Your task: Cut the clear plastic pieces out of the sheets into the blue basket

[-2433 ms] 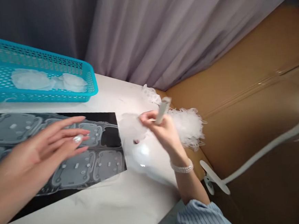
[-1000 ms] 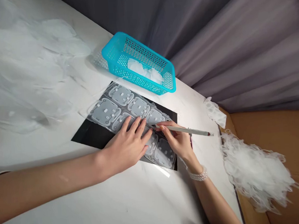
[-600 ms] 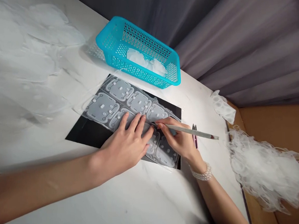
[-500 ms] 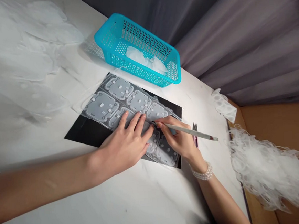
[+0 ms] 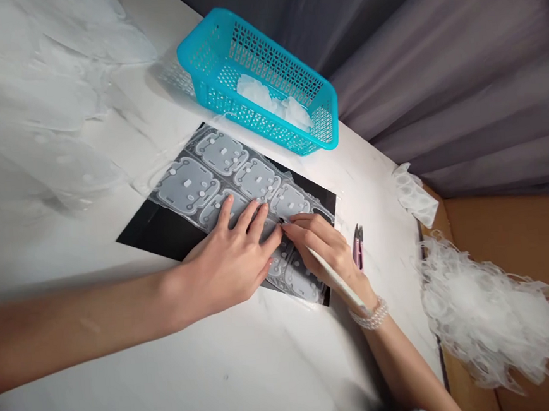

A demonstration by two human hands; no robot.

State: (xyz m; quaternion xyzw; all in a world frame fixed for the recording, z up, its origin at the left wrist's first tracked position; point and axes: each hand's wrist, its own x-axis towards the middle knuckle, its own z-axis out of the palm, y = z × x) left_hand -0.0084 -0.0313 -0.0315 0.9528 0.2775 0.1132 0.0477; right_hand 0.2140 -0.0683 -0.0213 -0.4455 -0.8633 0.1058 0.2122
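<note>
A translucent moulded sheet (image 5: 215, 175) with several rounded pads lies on a black mat (image 5: 162, 230) on the white table. My left hand (image 5: 231, 259) lies flat on the sheet, fingers spread, pressing it down. My right hand (image 5: 325, 249) is closed round a thin white blade-like tool (image 5: 340, 282). The tool's tip touches the sheet right beside my left fingertips, and its handle runs back over my wrist.
A turquoise basket (image 5: 260, 83) holding pale cut pieces stands behind the mat. Small pink snips (image 5: 358, 249) lie right of my right hand. A heap of white trimmings (image 5: 487, 318) rests on a brown box at the right. More translucent sheets (image 5: 29, 111) lie at the left.
The tool's handle has swung from pointing out to the right to lying back along my right wrist. My left hand stays pressed on the sheet. The view has shifted slightly.
</note>
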